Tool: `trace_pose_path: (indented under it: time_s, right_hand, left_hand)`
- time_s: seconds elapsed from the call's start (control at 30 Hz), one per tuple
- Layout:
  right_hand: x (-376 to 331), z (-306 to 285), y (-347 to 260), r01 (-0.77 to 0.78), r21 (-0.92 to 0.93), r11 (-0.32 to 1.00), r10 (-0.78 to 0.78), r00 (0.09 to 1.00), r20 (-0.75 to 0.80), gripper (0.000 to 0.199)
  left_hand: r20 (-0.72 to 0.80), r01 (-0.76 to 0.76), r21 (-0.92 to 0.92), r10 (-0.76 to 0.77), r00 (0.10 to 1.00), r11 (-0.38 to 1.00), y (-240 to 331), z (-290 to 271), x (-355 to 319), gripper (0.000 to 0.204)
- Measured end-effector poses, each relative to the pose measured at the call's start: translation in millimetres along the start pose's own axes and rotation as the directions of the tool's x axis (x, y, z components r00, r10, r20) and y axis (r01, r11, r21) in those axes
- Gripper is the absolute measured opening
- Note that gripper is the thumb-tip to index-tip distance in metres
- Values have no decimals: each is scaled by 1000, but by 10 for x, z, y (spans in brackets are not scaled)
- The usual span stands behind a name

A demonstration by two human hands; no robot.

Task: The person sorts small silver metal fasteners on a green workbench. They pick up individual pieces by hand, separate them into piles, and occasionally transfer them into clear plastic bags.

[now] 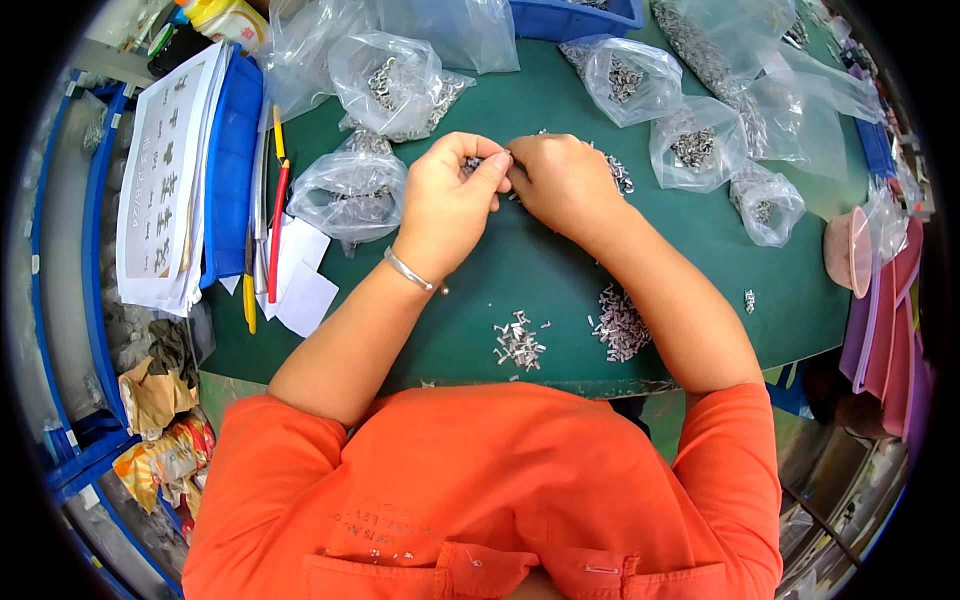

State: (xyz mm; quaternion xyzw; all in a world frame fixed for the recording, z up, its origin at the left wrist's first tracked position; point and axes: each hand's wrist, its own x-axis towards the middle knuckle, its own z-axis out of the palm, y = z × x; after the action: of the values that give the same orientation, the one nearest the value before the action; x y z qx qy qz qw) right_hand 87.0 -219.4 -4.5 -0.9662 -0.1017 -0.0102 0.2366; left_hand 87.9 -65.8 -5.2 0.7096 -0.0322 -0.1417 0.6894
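From where I stand, both hands meet above the green tabletop (560, 290). The left hand (452, 195) has thumb and forefinger pinched around what looks like a tiny metal part (508, 153), too small to make out. The right hand (565, 185) curls in against those fingertips, knuckles up; I cannot tell what its own fingers grip. The part sits where the two hands meet, and a slight slip in that pinch could drop it onto the table and lose it among similar bits. The right forearm passes just beside the larger heap of metal pieces (622, 328); a careless sweep might push it into the smaller pile (518, 342), mixing them. The open plastic bag (350, 195) beside the left wrist could spill if knocked.
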Motion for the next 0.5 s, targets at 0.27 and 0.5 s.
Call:
trace_pose_path:
  time_s: [0.27,0.5]
  right_hand:
    - [92,13,-10,-107,40,993,103,990,94,11]
    - [-31,-210,225,-217,478,851,188,976,108,21]
  left_hand:
    - [35,103,-386,-97,995,917,48,-30,-69,19]
    - [17,150,-536,-167,986,831,99,-20,-84,12]
